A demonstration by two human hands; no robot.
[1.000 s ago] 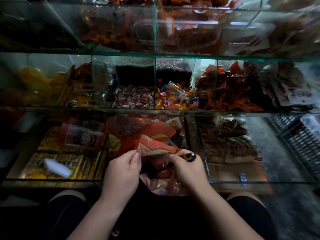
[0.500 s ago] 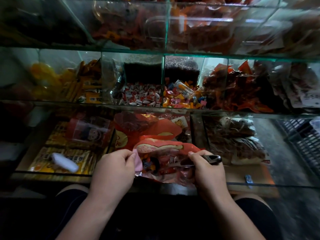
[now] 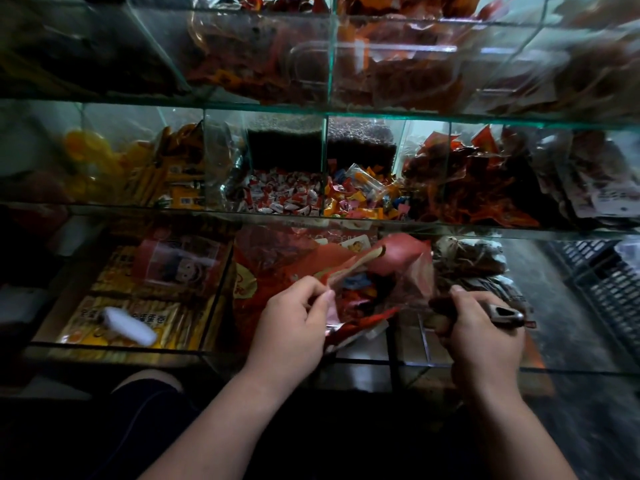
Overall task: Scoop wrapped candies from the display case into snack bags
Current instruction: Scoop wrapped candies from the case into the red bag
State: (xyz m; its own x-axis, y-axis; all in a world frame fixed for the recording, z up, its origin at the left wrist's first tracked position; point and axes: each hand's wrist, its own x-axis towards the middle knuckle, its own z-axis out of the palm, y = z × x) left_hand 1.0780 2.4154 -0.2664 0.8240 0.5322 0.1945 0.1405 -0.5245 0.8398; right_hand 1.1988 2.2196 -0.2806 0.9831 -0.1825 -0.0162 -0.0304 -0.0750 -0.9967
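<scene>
A red and clear snack bag [image 3: 398, 268] hangs open in front of the glass display case [image 3: 346, 117], with several wrapped candies inside it. My left hand [image 3: 294, 323] pinches the bag's left edge. My right hand [image 3: 481, 330] grips the bag's right edge together with a dark handled tool [image 3: 505, 315], likely the scoop. On the middle shelf lie red-and-white wrapped candies [image 3: 287, 194] and, in the compartment to their right, mixed colourful candies [image 3: 363, 195].
Yellow snack packs [image 3: 138, 320] and a white object [image 3: 130, 325] lie in the lower left compartment. Red packets [image 3: 467, 181] fill the middle right compartment and brown packs [image 3: 467, 261] the lower right. A dark crate [image 3: 602, 289] stands at far right. My knees are below.
The bag's mouth has been pulled wider as my right hand moved right with the tool. The bag has lifted slightly and the view has shifted.
</scene>
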